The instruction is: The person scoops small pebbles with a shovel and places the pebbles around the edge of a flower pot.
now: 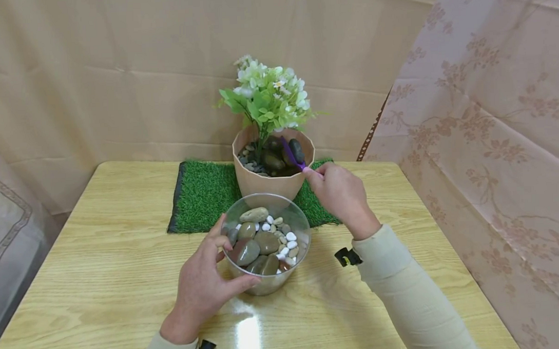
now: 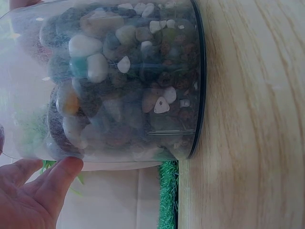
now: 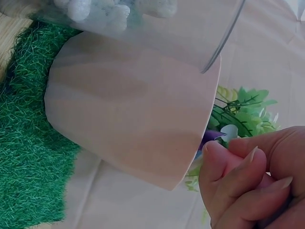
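My left hand [image 1: 202,280] grips the side of a clear round container [image 1: 264,286], thumb at the near rim and fingers at the left. Inside lie large brown and grey stones [image 1: 265,243] and small white pebbles [image 1: 291,236]. Behind it stands a beige flowerpot [image 1: 268,186] with white-flowered greenery [image 1: 276,95]. My right hand [image 1: 339,194] pinches the handle of a small purple shovel [image 1: 289,152], its fingers curled in the right wrist view. The shovel's blade reaches over the pot's right rim, against a dark stone [image 1: 296,151]. Larger wet stones [image 1: 273,161] lie around the plant stem.
A strip of artificial grass [image 1: 206,195] lies under the pot on the wooden table [image 1: 111,252]. Beige cloth [image 1: 165,70] hangs behind, and a floral curtain [image 1: 495,126] borders the right side. The container stands directly in front of the pot.
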Demonstrator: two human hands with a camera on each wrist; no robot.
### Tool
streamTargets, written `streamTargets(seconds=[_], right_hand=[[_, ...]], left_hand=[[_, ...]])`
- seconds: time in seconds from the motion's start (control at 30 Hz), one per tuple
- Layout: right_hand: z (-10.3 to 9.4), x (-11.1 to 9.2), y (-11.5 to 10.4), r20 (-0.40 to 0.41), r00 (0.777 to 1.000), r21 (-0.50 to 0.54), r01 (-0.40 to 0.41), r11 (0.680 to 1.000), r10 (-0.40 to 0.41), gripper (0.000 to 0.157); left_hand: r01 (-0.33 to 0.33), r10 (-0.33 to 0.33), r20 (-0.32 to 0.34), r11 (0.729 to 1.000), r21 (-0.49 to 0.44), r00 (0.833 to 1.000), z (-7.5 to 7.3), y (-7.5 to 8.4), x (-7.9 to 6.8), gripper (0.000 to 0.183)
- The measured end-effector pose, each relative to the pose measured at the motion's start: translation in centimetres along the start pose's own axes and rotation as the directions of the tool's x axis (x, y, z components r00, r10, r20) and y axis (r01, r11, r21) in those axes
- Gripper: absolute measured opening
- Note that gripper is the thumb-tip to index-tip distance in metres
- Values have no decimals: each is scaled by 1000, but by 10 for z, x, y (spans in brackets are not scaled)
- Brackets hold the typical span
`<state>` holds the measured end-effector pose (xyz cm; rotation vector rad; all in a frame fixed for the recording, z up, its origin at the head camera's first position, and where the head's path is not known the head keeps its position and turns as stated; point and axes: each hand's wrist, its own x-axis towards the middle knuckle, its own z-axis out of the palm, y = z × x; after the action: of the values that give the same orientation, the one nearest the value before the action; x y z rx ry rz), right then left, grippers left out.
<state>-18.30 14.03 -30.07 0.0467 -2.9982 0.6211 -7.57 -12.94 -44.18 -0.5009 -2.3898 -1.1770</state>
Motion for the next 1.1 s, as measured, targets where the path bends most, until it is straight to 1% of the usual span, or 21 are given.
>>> streamTargets(seconds=[0.13,0.33,0.57,0.87,1.1], right_hand=[[-1,2,1,26,1000,40,-16,999,15,51],[-3,4,1,77,995,74,-63,995,58,50],[-4,5,1,134,987,112,-108,988,93,52],[-4,5,3,158,980,170,-148,974,121,51],[-3,5,4,172,977,214,-161,964,125,52]], left_hand=[[5,-5,1,1000,4,1000,0,0,0,74],[5,-5,0,1000,9,1000,0,0,0,74],[9,-9,4,1000,-2,1000,0,0,0,74],[3,-3,0,1000,12,1000,0,-1,0,74],[-5,5,-4,1000,7,1000,0,-1,0,75]])
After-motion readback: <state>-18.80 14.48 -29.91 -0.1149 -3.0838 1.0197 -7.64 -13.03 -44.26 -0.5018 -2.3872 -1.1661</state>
